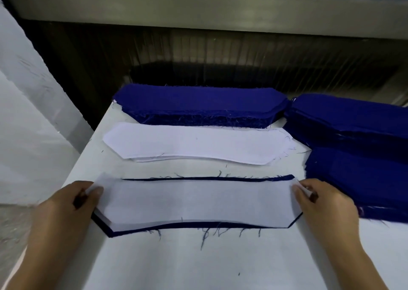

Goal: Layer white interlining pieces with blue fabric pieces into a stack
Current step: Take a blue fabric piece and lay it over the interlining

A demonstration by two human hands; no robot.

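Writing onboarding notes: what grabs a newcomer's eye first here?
The left hand and right hand hold the ends of a white interlining piece laid over a blue fabric piece nearest the camera. Behind it lies a white interlining pile, then a thick blue stack; more blue stacks sit at right.

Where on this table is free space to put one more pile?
The widest bare patch of table is nearest you, below the layered stack that the left hand and right hand pinch. A narrow strip lies between that stack and the white interlining pile. Blue piles crowd the right side; a blue stack fills the far edge.
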